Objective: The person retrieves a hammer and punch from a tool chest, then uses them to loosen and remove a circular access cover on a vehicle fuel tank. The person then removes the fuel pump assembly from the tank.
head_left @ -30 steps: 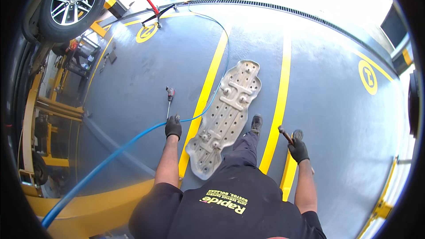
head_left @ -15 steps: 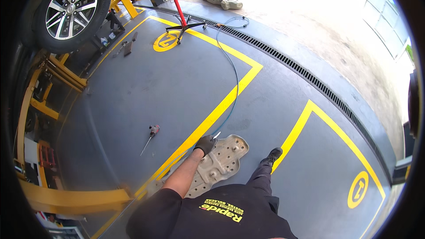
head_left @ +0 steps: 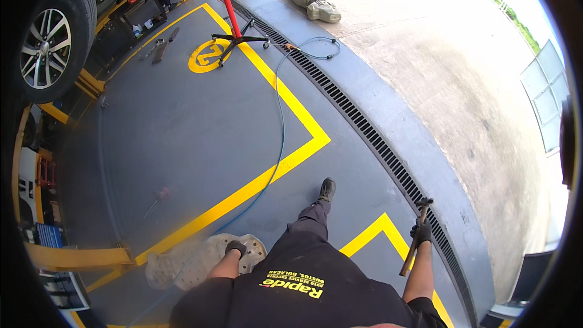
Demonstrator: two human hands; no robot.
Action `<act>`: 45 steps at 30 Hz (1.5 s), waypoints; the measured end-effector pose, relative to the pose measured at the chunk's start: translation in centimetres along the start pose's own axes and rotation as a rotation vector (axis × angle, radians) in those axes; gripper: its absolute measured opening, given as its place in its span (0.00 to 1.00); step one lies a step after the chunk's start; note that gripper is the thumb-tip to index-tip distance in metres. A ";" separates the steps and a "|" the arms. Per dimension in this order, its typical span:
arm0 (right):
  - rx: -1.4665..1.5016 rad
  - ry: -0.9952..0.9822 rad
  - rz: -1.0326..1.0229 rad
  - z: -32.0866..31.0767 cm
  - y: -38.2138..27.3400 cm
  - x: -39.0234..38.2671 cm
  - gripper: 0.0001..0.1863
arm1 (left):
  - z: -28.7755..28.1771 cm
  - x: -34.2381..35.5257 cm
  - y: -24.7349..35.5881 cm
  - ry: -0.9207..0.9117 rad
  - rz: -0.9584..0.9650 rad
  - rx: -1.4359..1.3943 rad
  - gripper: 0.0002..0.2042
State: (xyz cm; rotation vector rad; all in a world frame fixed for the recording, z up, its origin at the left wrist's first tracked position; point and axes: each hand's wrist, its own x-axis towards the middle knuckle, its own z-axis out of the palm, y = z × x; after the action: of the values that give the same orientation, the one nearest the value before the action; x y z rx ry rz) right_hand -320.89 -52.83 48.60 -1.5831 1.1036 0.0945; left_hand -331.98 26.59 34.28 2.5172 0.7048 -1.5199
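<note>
My right hand (head_left: 422, 231), in a dark glove, is closed around the handle of a hammer (head_left: 407, 265). The hammer's head points up and away, above the floor beside the drain grate. Low at the left, my gloved left hand (head_left: 235, 247) is curled over the far end of a dirty beige metal plate (head_left: 209, 255) dotted with holes. Whatever its fingers hold is hidden. A thin blue hose (head_left: 280, 127) runs along the floor toward the plate. My shirt covers the area between the two arms.
A pistol-shaped tool with a long shaft (head_left: 159, 197) lies on the grey floor. A red stand (head_left: 225, 3) on casters is ahead, near a raised wheel (head_left: 47, 48). A long drain grate (head_left: 364, 124) crosses the floor. A bulky beige part (head_left: 311, 1) lies outside.
My right hand has come into view with the hammer. My left hand and the plate now appear lower and farther left. The view has shifted, with my foot seen farther ahead.
</note>
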 end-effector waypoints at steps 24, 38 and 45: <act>-0.382 -0.319 0.659 20.0 -60.4 74.7 0.03 | -87.7 25.8 102.8 0.354 0.165 -0.475 0.12; -0.025 -0.199 0.298 49.7 -126.3 133.3 0.05 | -126.3 51.9 136.0 0.069 -0.191 -1.488 0.14; -0.773 -0.601 -0.023 67.0 -144.1 151.6 0.06 | -172.7 67.7 156.3 0.221 0.339 -1.581 0.10</act>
State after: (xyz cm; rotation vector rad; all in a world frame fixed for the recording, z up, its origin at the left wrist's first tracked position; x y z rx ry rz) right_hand -106.75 -100.71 40.90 -2.0348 0.5805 1.0128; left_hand -96.77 -32.28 39.29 1.3751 0.8840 -0.1992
